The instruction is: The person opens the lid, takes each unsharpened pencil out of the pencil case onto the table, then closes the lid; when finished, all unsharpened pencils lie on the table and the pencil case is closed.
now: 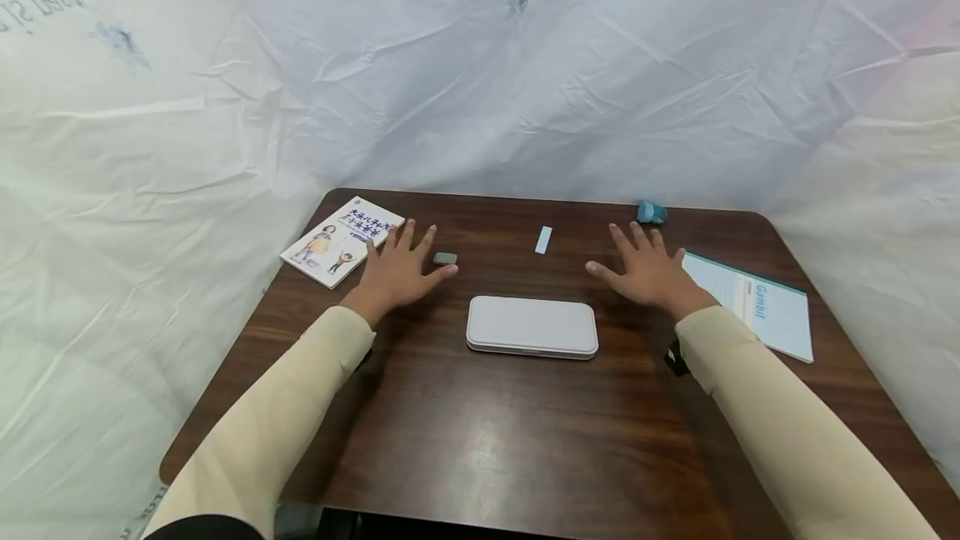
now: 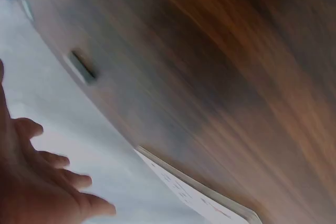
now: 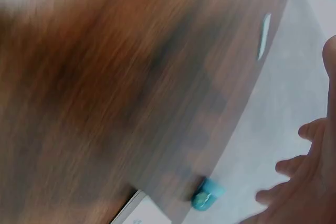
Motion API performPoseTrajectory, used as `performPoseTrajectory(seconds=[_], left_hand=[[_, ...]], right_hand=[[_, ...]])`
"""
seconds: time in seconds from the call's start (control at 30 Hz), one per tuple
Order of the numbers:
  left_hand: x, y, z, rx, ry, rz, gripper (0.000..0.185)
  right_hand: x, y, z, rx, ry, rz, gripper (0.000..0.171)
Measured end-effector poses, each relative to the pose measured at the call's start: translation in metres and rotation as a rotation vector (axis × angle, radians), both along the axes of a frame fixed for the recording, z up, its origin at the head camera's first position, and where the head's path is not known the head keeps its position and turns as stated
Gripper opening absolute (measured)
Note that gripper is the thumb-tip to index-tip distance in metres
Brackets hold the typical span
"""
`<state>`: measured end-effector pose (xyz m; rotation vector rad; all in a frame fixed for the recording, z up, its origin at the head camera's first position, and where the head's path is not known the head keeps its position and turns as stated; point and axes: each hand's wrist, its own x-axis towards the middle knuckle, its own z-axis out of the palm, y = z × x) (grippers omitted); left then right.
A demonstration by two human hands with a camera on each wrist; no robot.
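Pale sheeting (image 1: 480, 65), printed with flipped writing, hangs behind and beside a dark wooden tabletop (image 1: 465, 432). Your cream sleeves (image 1: 270, 415) reach in from the near side. Your left grip (image 1: 401, 269) hovers above the tabletop, spread wide and holding nothing; your right grip (image 1: 648, 272) hovers opposite, spread just as wide and also empty. A notebook (image 1: 776, 311) marked "Gambit" lies to the right of your right grip, partly hidden by that sleeve. A book (image 1: 341, 244) with cartoon figures lies just left of your left grip. A closed white case (image 1: 531, 325) lies between your grips, nearer to you. A blue item (image 1: 651, 212), too small to identify, sits near the far edge, beyond your right grip. A pale blue strip (image 1: 543, 240) lies beyond the case. A grey block (image 1: 445, 258) lies just right of your left grip.
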<state>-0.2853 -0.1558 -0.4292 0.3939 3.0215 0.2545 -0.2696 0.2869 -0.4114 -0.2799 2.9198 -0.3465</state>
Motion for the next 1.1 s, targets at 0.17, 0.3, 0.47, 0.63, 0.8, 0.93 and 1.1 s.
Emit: performPoseTrajectory(seconds=[0.17,0.3,0.47,0.63,0.8,0.93,1.1], left_hand=[[0.017,0.019,0.005,0.128,-0.015,-0.174,0.096],[0.035,0.037,0.008,0.180,-0.105,-0.339,0.097],[0.050,0.055,0.003,0.187,-0.203,-0.447,0.117],[0.054,0.057,-0.004,0.219,-0.242,-0.446,0.129],[0.053,0.054,-0.006,0.242,-0.253,-0.436,0.126],[0.053,0.054,-0.006,0.259,-0.265,-0.410,0.122],[0.051,0.053,-0.008,0.277,-0.288,-0.397,0.122]], right_hand=[[0.020,-0.015,0.001,-0.133,-0.025,0.129,0.098],[0.042,-0.028,-0.002,-0.223,-0.039,0.211,0.096],[0.063,-0.037,-0.008,-0.275,-0.062,0.271,0.104],[0.072,-0.038,-0.015,-0.297,-0.072,0.283,0.115],[0.074,-0.032,-0.024,-0.269,-0.086,0.274,0.119],[0.075,-0.030,-0.027,-0.244,-0.073,0.266,0.117],[0.073,-0.030,-0.028,-0.225,-0.057,0.260,0.118]])
